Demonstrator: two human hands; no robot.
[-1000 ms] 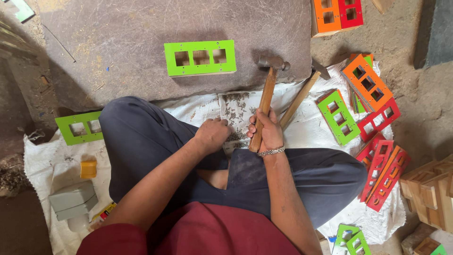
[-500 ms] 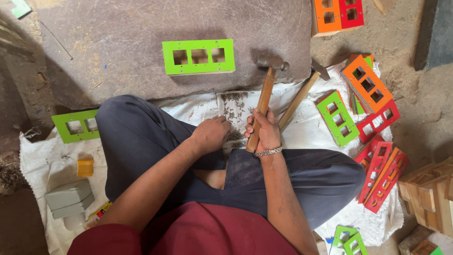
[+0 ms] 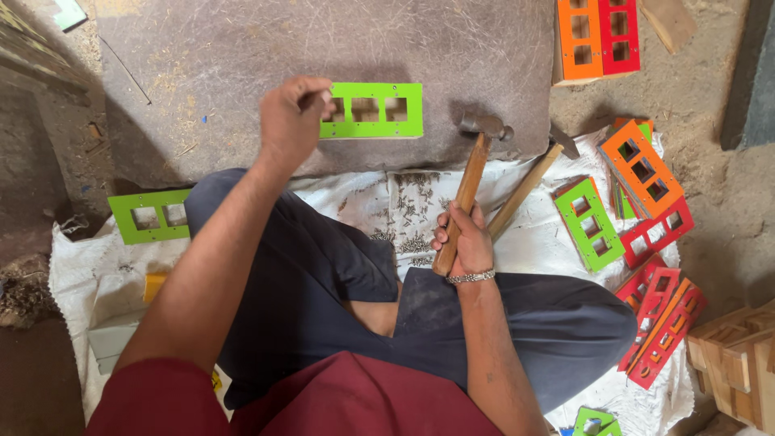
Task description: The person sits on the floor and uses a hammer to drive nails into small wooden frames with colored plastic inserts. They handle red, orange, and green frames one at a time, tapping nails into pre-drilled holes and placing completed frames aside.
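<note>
**Now up at the green plate**

Pinches the fingertips (image 3: 316, 101) of the left hand (image 3: 292, 121) together at the left end of the bright green rectangular wooden plate with three square cut-outs (image 3: 379, 111). Cannot tell whether anything small sits between them. Keeps that plate flat on the grey stone slab (image 3: 242, 48), near its front edge.

Wraps the right hand (image 3: 467, 242) shut around the lower handle of the wooden-handled steel hammer (image 3: 470, 182). Rests the hammer's head on the slab just right of the plate, not touching it.

Differs from a second ago: had the left hand low in the lap beside the right, near the scatter of small metal nails (image 3: 412, 218). Has it stretched forward to the plate now, well apart from the hammer hand. Means the work sits at the plate's left end, with the hammer held but at rest.

Further out, spreads a white sack cloth (image 3: 533, 242) under the crossed legs. Shows a second long-handled tool (image 3: 525, 186) lying beside the hammer. Leaves another green cut-out plate (image 3: 149, 216) at the left, and a heap of orange, red and green cut-out plates (image 3: 642, 186) at the right.
</note>
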